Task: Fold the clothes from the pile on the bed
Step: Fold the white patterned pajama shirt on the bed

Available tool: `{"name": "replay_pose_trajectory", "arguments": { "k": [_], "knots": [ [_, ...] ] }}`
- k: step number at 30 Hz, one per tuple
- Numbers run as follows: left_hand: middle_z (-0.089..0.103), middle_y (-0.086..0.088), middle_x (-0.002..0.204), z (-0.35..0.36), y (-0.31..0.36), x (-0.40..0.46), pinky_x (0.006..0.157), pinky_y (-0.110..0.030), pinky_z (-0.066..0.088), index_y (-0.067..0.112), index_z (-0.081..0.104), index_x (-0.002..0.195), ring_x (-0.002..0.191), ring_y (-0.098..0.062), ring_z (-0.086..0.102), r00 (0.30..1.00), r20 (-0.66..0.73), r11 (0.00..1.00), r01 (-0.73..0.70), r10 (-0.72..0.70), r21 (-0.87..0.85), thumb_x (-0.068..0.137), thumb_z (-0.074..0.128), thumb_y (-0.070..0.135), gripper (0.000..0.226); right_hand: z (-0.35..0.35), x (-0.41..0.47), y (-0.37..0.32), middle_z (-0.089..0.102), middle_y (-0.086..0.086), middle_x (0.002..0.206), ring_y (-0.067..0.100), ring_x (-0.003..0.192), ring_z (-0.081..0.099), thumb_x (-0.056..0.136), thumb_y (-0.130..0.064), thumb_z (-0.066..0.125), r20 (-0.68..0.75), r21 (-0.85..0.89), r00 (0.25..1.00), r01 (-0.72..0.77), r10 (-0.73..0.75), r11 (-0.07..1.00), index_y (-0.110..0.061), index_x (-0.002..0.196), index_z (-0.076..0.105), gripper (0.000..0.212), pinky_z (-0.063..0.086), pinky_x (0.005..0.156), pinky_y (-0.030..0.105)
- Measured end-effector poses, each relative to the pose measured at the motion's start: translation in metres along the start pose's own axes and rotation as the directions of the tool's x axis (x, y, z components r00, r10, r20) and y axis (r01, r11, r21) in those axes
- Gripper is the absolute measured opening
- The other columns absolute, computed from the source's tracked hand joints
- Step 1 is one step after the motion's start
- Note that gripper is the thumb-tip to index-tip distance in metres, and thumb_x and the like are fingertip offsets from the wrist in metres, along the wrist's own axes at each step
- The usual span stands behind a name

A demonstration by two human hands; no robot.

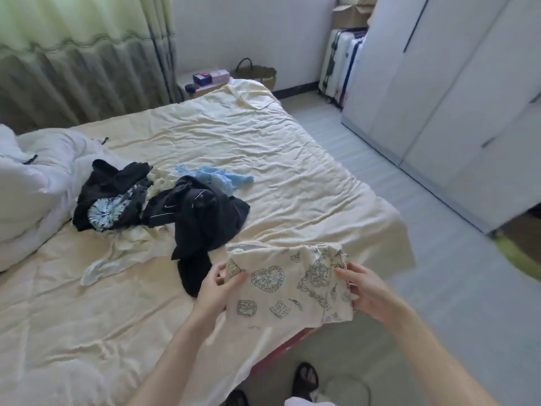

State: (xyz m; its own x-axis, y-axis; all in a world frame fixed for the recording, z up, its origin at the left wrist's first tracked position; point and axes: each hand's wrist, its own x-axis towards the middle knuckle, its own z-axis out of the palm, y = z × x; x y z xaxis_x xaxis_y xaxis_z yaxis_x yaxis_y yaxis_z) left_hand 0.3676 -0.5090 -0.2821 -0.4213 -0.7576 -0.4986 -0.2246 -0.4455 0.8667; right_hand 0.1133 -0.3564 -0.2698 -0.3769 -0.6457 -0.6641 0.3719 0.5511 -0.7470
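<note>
A folded cream garment with dark line drawings (288,284) hangs above the bed's near right corner, held between both hands. My left hand (218,287) grips its left edge and my right hand (366,290) grips its right edge. The pile of clothes (164,206) lies on the cream bed sheet (263,148) to the left: a black top with a pale blue print (105,212), a black jacket (202,212), a light blue piece (216,177) and a cream garment (123,250) underneath.
A white duvet (32,183) is bunched at the bed's left side. A white wardrobe (456,92) stands on the right, suitcases (339,63) beyond it. A nightstand with boxes (207,79) and a woven basket (257,73) sit past the bed. My sandalled feet (304,379) stand on the floor.
</note>
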Motion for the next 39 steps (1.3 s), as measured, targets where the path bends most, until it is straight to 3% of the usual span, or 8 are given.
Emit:
{"name": "replay_pose_trajectory", "arguments": {
  "k": [3,8,13,18,25,28,32,39],
  "knots": [
    [0.074,0.003,0.083,0.059,0.008,0.008,0.055,-0.029,0.054,0.032,0.057,0.103,0.075,-0.013,0.071,0.995,0.098,0.998,-0.012,0.006,0.065,0.078,0.074,0.031,0.031,-0.057,-0.016,0.011,0.072,0.007,0.098,0.027,0.096,0.065,0.094,-0.018,0.056,-0.081,0.115,0.997,0.027,-0.018,0.993,-0.022,0.108,0.062,0.016,0.054,0.081,0.048],
    [0.073,-0.005,0.086,0.176,0.009,0.02,0.054,-0.032,0.055,0.024,0.057,0.109,0.076,-0.019,0.071,0.975,0.223,0.984,-0.026,-0.014,0.178,0.082,0.071,0.023,0.031,-0.161,-0.036,0.02,0.071,-0.002,0.075,0.005,0.05,0.062,0.096,-0.013,0.052,-0.179,0.231,0.984,0.043,-0.001,0.972,-0.016,0.109,0.06,0.016,0.047,0.045,0.021],
    [0.068,-0.013,0.099,0.315,0.033,0.037,0.078,-0.051,0.056,0.022,0.052,0.114,0.088,-0.026,0.068,0.93,0.367,0.965,-0.084,-0.014,0.248,0.083,0.07,0.023,0.036,-0.271,-0.056,0.016,0.069,-0.002,0.085,0.013,0.077,0.063,0.095,-0.016,0.053,-0.354,0.266,0.934,0.136,-0.034,0.954,-0.019,0.109,0.061,0.016,0.046,0.061,0.029],
    [0.067,-0.014,0.099,0.417,0.034,0.047,0.075,-0.046,0.055,0.025,0.055,0.11,0.085,-0.024,0.068,0.898,0.44,0.961,-0.093,-0.032,0.259,0.084,0.069,0.023,0.029,-0.362,-0.065,0.013,0.067,-0.001,0.085,0.015,0.078,0.061,0.093,-0.017,0.057,-0.47,0.31,0.883,0.161,0.004,0.937,-0.017,0.101,0.063,0.01,0.044,0.063,0.031],
    [0.068,-0.014,0.098,0.525,0.02,0.1,0.081,-0.055,0.054,0.022,0.054,0.115,0.085,-0.027,0.069,0.896,0.407,0.952,0.053,-0.179,0.302,0.084,0.07,0.026,0.035,-0.463,-0.01,-0.003,0.071,-0.002,0.08,0.017,0.078,0.063,0.091,-0.014,0.059,-0.483,0.364,0.867,0.071,0.123,0.929,-0.016,0.099,0.065,0.01,0.044,0.069,0.032],
    [0.068,-0.014,0.101,0.578,0.033,0.147,0.084,-0.059,0.051,0.024,0.053,0.116,0.089,-0.029,0.068,0.895,0.409,0.952,0.051,-0.178,0.302,0.084,0.07,0.03,0.037,-0.513,0.031,-0.032,0.071,-0.003,0.077,0.016,0.077,0.063,0.091,-0.014,0.059,-0.485,0.349,0.868,0.077,0.11,0.934,-0.017,0.098,0.065,0.009,0.045,0.069,0.032],
    [0.069,-0.01,0.095,0.649,0.062,0.203,0.073,-0.047,0.057,0.023,0.053,0.114,0.082,-0.023,0.069,0.908,0.384,0.959,0.061,-0.169,0.278,0.084,0.069,0.03,0.035,-0.577,0.083,-0.083,0.071,-0.001,0.078,0.017,0.076,0.063,0.091,-0.014,0.058,-0.502,0.336,0.858,0.076,0.11,0.939,-0.016,0.096,0.064,0.008,0.045,0.07,0.033],
    [0.066,-0.01,0.093,0.741,0.101,0.269,0.086,-0.059,0.05,0.023,0.053,0.113,0.089,-0.028,0.067,0.936,0.298,0.955,0.104,-0.189,0.279,0.085,0.068,0.028,0.033,-0.675,0.156,-0.157,0.07,0.002,0.085,0.017,0.078,0.063,0.092,-0.012,0.057,-0.457,0.309,0.88,0.02,0.13,0.951,-0.015,0.098,0.064,0.009,0.046,0.068,0.032]
  ]
}}
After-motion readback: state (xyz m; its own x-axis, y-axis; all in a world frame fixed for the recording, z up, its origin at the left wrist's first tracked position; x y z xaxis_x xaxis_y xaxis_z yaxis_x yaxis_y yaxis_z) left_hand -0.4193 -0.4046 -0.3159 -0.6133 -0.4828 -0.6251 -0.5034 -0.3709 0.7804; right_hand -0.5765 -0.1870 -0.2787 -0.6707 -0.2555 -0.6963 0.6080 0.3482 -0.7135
